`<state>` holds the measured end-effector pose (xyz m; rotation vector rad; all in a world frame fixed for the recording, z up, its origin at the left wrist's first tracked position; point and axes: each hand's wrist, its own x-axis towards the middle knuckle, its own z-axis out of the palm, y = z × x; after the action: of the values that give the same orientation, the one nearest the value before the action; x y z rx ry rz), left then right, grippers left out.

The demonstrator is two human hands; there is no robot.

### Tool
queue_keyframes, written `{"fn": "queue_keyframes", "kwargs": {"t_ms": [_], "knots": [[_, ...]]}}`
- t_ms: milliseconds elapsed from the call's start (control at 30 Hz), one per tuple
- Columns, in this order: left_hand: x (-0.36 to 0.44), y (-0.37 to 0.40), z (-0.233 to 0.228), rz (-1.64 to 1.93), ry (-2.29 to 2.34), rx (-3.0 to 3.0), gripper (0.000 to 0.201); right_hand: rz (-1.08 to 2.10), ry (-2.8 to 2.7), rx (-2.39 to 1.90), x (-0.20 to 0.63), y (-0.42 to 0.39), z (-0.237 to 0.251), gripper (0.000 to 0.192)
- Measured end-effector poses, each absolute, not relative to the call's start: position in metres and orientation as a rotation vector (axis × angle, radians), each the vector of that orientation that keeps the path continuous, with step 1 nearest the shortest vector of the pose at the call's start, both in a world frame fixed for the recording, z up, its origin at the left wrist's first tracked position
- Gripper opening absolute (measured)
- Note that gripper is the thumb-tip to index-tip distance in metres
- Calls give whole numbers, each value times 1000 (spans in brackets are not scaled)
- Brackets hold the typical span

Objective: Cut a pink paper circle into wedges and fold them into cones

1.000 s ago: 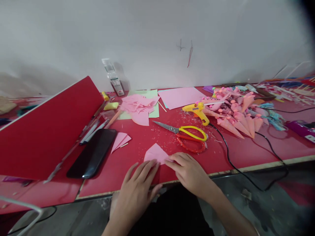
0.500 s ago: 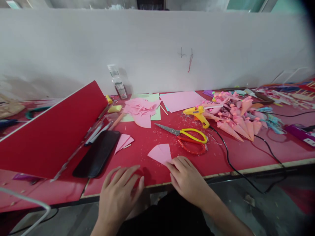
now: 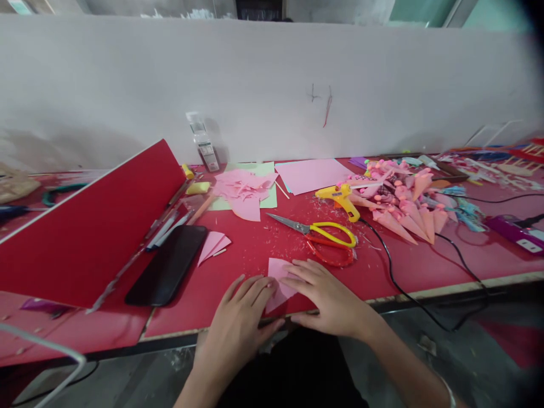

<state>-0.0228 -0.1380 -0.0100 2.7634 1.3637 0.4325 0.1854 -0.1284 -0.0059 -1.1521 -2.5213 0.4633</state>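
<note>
A piece of pink paper [image 3: 275,276] lies near the table's front edge, between my two hands and partly covered by them. My left hand [image 3: 243,317] rests at its left side, fingertips touching the paper and the thumb apart. My right hand [image 3: 329,297] lies over its right side, fingers stretched out across the sheet and the thumb low by the edge. Just beyond are large scissors [image 3: 304,228] with one yellow and one red handle. Several pink paper pieces [image 3: 212,247] sit left of them, beside a black phone [image 3: 168,266].
A yellow glue gun [image 3: 340,198] with a black cord [image 3: 389,263] lies by a heap of pink paper cones [image 3: 408,218]. Pink scraps [image 3: 242,190] and pink sheets [image 3: 314,174] are at the back. A red board [image 3: 97,226] leans at left; a small bottle [image 3: 206,150] stands behind.
The pink paper has come nearer the table edge and turned. My left hand has moved right to touch it; my right hand has spread its fingers over it.
</note>
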Motion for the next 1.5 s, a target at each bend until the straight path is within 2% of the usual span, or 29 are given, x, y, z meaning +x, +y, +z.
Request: {"fn": "queue_keyframes", "kwargs": {"t_ms": [100,300,433,567,967,1167,1333,1500], "knots": [[-25,-137,-10,443,1353,2753,42,445,-2532,-1199,183,-134,-6,60],[-25,-138,-8,450,1316,2697,34,502,-2473,-1156,180,-135,-1,33],[-27,-136,-11,451,1310,2618,22,502,-2431,-1137,179,-130,-1,17],[-31,-134,-16,534,1325,2645,16,494,-2370,-1183,174,-124,-7,17],[-33,-138,-19,593,1606,2613,25,420,-2232,-1379,160,-116,-13,23],[-33,-137,-16,517,1717,2567,29,339,-2220,-1430,157,-119,-15,19],[-39,-126,-16,440,1439,2630,23,285,-2223,-1483,154,-120,-15,17],[-50,-111,-14,328,1124,2772,32,279,-2268,-1527,150,-119,-15,11]]}}
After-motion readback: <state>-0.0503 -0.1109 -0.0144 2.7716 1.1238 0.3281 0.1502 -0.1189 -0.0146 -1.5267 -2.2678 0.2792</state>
